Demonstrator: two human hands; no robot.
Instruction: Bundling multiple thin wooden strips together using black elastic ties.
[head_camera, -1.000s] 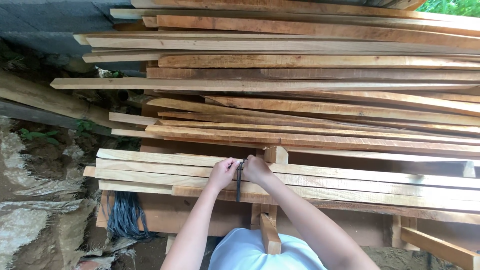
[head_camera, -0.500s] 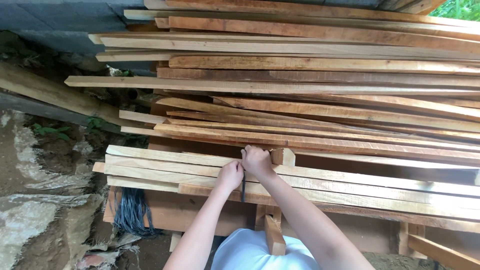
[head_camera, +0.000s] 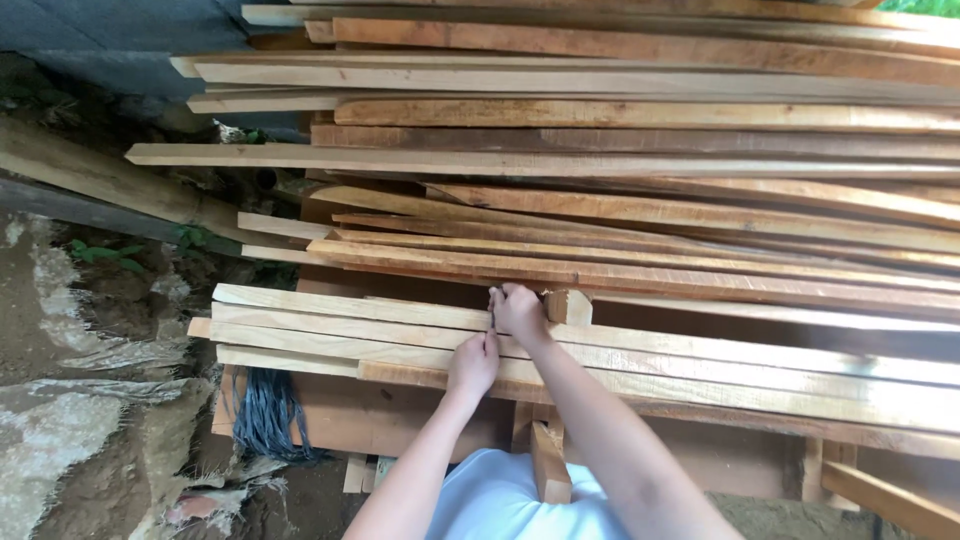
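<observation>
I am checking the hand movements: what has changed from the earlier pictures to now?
Both hands slid up across the pale boards: the right hand now reaches their far edge beside the small wooden block, the left hand following. They keep hold of a thin dark tool. The lumber stack is unchanged.

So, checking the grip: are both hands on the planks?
Yes, the left hand and the right hand both rest on the pale planks.

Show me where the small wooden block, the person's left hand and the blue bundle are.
small wooden block (head_camera: 568, 306): head view, its front face.
left hand (head_camera: 473, 364): head view, back of the hand.
blue bundle (head_camera: 264, 412): head view, its middle strands.
</observation>
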